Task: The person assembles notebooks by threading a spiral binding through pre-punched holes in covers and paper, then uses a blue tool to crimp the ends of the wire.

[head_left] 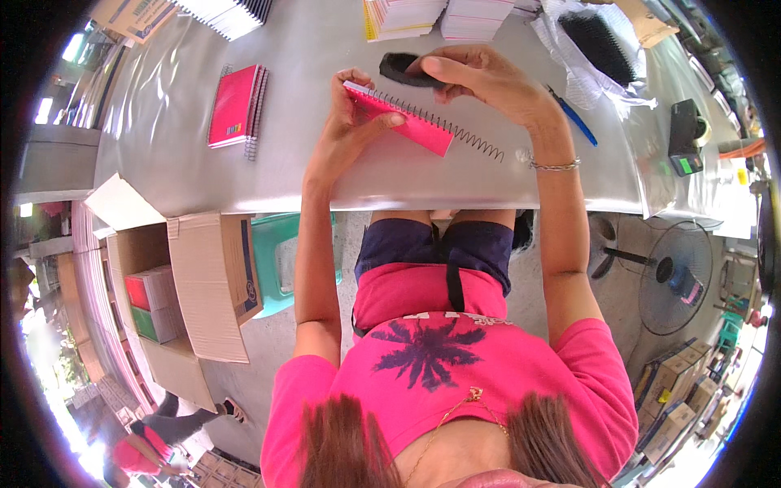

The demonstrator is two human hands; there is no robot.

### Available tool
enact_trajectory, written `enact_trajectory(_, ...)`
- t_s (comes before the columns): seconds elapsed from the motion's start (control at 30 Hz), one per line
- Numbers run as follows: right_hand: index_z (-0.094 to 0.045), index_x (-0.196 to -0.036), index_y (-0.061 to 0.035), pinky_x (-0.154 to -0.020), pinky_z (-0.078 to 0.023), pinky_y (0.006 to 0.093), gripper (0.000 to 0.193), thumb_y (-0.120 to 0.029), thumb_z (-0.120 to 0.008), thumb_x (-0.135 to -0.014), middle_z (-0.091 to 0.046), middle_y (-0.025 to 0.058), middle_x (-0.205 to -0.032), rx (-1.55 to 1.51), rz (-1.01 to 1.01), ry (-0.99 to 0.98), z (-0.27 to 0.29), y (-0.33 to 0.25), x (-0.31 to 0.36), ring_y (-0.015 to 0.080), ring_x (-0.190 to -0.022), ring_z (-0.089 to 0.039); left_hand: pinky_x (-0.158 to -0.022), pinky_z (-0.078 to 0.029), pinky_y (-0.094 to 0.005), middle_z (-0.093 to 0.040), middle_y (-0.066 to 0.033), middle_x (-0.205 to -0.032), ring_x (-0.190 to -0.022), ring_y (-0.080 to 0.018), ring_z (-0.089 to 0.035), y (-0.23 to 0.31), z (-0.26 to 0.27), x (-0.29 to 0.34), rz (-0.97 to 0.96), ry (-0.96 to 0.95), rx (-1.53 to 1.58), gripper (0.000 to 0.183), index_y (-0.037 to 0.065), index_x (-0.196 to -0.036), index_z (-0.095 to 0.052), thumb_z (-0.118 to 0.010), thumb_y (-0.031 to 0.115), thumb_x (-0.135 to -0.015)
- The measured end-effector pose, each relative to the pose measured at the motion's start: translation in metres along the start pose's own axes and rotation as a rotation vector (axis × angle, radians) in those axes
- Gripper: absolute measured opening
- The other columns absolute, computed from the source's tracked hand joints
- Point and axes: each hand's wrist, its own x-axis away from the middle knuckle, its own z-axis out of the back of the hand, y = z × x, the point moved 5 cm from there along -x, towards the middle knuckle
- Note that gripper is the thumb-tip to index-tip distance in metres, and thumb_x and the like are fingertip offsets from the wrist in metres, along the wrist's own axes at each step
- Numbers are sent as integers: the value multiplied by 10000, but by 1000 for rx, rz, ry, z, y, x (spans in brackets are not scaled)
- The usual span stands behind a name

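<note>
My left hand (346, 122) grips a small pink notebook (419, 134), tilted above the grey table, with its thumb on the cover. A dark spiral wire (407, 106) runs along the notebook's upper edge, and its loose end sticks out past the right corner. Just above the notebook, my right hand (484, 77) pinches a flat black oval pad (396, 68); its material is hard to tell. The pad looks apart from the wire. Farther left on the table lies another pink spiral notebook (233, 106).
Paper stacks (476, 18) stand at the table's far side. Black wire coils (599, 45) lie on white plastic, near a blue-handled tool (574, 119). A tape dispenser (686, 138) sits far right. Below are an open cardboard box (207, 285), a green stool (272, 256) and a fan (675, 276).
</note>
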Motion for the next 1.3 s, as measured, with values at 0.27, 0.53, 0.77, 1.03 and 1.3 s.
enact_trajectory(0.27,-727,-1025,-32,-681,-485,243,355,-356,-713,-880,-671,-6,-889,119,-26,-62,-9,-12,-3,72,-777,-590,-919,-469,-290,-454,-46,-1148,-1094,-154,-527,2,-1,0,-47,-28,181,820,179,-1391,-292,-818,71,-772)
enact_trajectory(0.53,-728,-1002,-17,-720,-485,245,348,-340,-726,-872,-674,-3,-865,-20,3,63,-10,1,-6,85,-769,-593,-1001,-425,-308,-467,-46,-1165,-1149,-160,-502,-1,2,-1,-37,-69,78,805,159,-1429,-271,-763,24,-807)
enact_trajectory(0.77,-723,-999,-7,-797,-504,304,365,-337,-746,-846,-691,138,-932,362,-77,222,9,24,-13,194,-858,-630,-952,-436,-279,-452,-33,-1108,-1059,-122,-498,2,5,3,-2,5,-61,758,162,-1400,-324,-776,42,-804)
enact_trajectory(1.03,-545,-1301,-49,-1021,-381,488,673,-484,-714,-816,-586,280,-1213,896,-54,910,74,52,74,430,-1212,-479,-845,-401,-220,-472,-15,-1049,-916,-93,-474,-6,-17,14,-131,325,-207,399,93,-1280,-415,-623,233,-970)
enact_trajectory(1.3,-554,-1314,-156,-1001,-331,603,536,-438,-662,-872,-517,190,-1295,984,-410,949,74,88,142,379,-1228,-462,-687,-340,-225,-464,27,-879,-759,-65,-353,11,-24,17,-208,422,-221,348,71,-1141,-556,-519,392,-1013)
